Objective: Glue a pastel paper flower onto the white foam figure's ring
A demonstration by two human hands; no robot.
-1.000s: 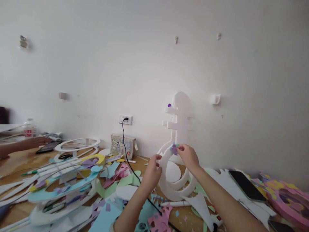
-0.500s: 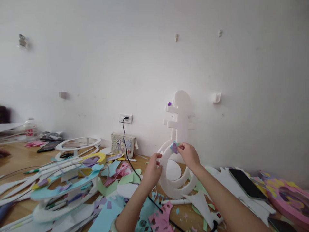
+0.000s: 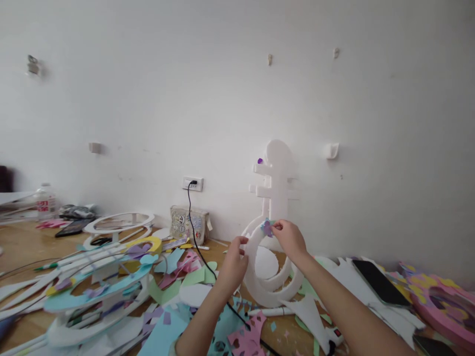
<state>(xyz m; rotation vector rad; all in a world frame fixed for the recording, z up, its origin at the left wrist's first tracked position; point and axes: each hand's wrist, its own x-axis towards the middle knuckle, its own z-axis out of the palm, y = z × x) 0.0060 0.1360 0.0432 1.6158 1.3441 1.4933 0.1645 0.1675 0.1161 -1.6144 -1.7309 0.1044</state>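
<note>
A white foam ring piece (image 3: 256, 277) stands upright on the table, with a second ring behind it. My left hand (image 3: 234, 264) is closed on the ring's left edge, thumb and fingers curled at the rim. At the top of the ring, my right hand (image 3: 289, 240) pinches a small purple paper flower (image 3: 267, 227) against the white surface, with bits of blue and green paper beside it. Behind, a tall white foam shape (image 3: 279, 183) with side bars leans near the wall and carries a purple dot (image 3: 260, 161).
Paper scraps, including a pink cut sheet (image 3: 248, 333), litter the table. A decorated blue-and-white ring structure (image 3: 96, 296) stands left. A black cord (image 3: 191, 217) runs from the wall socket (image 3: 193, 184). Phone (image 3: 380, 282) and pink ring (image 3: 441, 316) lie right; a white device with red switch (image 3: 336, 333) is in front.
Both hands keep nearly the same hold on the ring and paper flower. The view has shifted very slightly. A hand at the far left edge has mostly gone out of view.
</note>
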